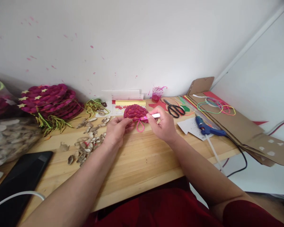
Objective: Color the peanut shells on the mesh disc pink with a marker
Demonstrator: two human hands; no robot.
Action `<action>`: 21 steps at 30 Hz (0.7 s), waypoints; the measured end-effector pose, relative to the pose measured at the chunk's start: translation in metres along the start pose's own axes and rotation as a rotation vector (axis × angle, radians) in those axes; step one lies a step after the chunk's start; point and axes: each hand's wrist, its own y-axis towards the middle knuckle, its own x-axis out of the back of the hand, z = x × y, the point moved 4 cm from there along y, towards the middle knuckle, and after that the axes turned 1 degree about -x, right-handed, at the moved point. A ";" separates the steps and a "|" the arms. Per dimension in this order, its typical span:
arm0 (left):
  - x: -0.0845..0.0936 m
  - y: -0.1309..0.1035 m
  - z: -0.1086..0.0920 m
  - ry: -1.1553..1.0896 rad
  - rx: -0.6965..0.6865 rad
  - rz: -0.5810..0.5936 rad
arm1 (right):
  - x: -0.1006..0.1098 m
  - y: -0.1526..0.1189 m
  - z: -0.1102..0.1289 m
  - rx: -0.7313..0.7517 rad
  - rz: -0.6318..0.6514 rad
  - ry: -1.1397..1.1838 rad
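Note:
In the middle of the table lies a rounded craft piece (135,111) covered with magenta-painted nut shells. A loop of pink cord (140,126) hangs from its near edge. My left hand (118,128) pinches the piece's left near edge between thumb and fingers. Closed round a white-handled paintbrush (155,115) is my right hand (163,124). The brush's pink-stained tip reaches the near edge of the piece, just above the cord loop. Loose unpainted shells (87,146) are scattered to the left of my left hand. A plastic cup of pink paint (157,94) stands behind, by the wall.
Magenta shell pieces with yellow stars (47,101) are stacked at left, near a bag of shells (16,138) and a black tablet-like device (21,183). On the right are black-handled scissors (175,108), a blue glue gun (207,128) with its cable, and cardboard (236,126).

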 end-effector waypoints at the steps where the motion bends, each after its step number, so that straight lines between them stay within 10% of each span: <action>1: 0.000 0.000 0.000 0.001 -0.003 0.001 | 0.000 0.000 -0.001 -0.005 -0.007 -0.007; 21: 0.000 0.001 0.003 0.076 -0.067 -0.001 | -0.003 0.002 -0.012 -0.092 0.016 0.083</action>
